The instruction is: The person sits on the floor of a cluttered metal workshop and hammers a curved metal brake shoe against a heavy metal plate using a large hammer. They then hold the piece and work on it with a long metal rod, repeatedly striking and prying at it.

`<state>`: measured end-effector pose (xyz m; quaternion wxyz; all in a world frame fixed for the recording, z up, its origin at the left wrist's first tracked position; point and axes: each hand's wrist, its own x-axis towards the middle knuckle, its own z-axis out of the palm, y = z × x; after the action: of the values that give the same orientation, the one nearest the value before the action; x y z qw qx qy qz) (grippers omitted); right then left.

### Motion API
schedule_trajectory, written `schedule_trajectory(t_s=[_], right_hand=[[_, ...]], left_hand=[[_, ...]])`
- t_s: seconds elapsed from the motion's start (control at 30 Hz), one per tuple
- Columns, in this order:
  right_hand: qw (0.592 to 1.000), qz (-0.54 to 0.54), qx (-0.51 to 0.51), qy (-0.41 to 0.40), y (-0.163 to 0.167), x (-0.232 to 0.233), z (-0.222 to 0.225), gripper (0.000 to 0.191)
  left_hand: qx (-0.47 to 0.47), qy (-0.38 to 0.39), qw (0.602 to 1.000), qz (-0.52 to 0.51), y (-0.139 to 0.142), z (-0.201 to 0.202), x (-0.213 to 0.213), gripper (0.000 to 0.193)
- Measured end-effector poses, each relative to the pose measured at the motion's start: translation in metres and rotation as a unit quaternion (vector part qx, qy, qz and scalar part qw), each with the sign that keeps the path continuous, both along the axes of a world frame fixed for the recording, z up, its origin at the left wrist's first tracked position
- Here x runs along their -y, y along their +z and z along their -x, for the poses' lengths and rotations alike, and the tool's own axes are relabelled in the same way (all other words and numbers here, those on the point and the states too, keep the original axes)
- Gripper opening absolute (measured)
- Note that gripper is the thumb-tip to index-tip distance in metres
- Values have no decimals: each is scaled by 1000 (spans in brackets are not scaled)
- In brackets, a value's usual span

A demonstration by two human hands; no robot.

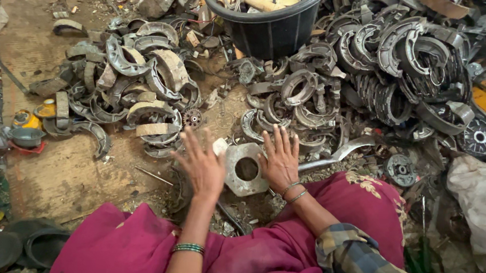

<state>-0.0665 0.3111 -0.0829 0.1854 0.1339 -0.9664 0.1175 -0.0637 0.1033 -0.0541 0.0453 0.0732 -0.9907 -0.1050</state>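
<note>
Person sits on the floor (67, 179), pink cloth over the lap. Left hand (202, 163) is spread wide, fingers splayed, palm down, holding nothing, hovering at the left edge of a flat metal plate (236, 180) with a round centre hole. Right hand (280, 159) is flat and open too, resting on the plate's right edge, bangles on the wrist. Plate lies on the floor just in front of the knees, between both hands. Piles of curved brake shoes (152, 80) fan out behind, left and right. Black bucket (272, 27) stands beyond, centre. Small gear (192, 118) lies near the left pile.
</note>
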Motion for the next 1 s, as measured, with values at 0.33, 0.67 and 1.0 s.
schedule_trajectory(t_s=[0.33, 0.67, 1.0], right_hand=[[999, -24, 2, -29, 1, -2, 7, 65], [999, -22, 10, 39, 4, 4, 2, 66], [995, 38, 82, 52, -15, 3, -13, 65]], left_hand=[[-2, 57, 997, -44, 2, 8, 20, 82], [23, -10, 998, -54, -1, 7, -3, 82], [81, -91, 986, -110, -14, -26, -34, 78]])
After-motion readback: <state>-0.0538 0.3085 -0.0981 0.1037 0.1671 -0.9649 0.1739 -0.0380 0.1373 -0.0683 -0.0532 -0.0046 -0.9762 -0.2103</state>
